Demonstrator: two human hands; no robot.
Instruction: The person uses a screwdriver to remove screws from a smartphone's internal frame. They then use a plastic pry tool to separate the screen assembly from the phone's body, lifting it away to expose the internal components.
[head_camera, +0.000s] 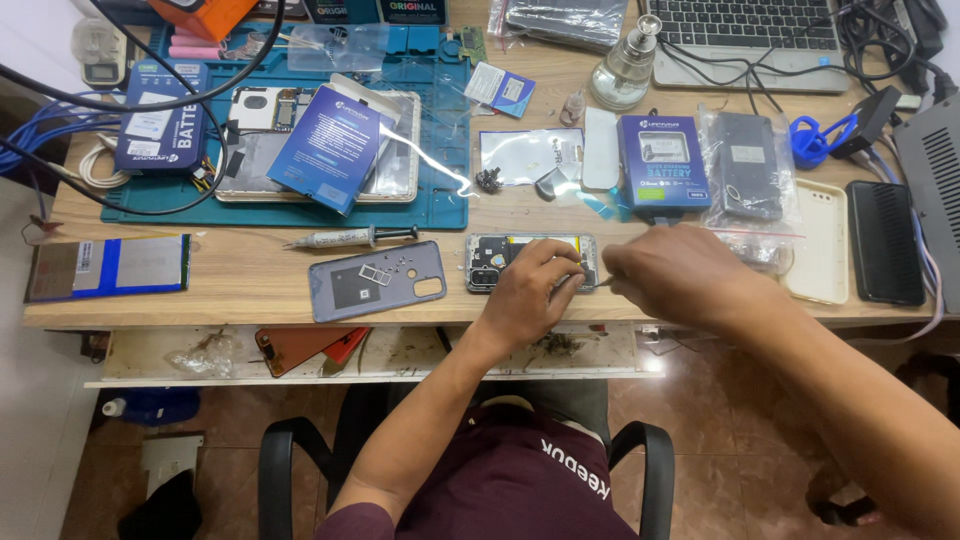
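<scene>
An opened phone (530, 262) lies at the wooden desk's (250, 280) near edge, pinned under the left hand's (530, 290) curled fingers. The right hand (670, 275), just beside it, pinches a thin tool, barely visible. Farther back sit a grey back cover (377, 281), a syringe (350, 238) and a blue work mat (440, 205).

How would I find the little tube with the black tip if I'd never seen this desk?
Start at the big teal work mat on the wooden desk. Just below its front edge lies the syringe, flat on the bare wood, above the grey phone back cover. It is the only thin, see-through stick there, with a black end pointing right; its neighbours are all flat and wide.
</scene>
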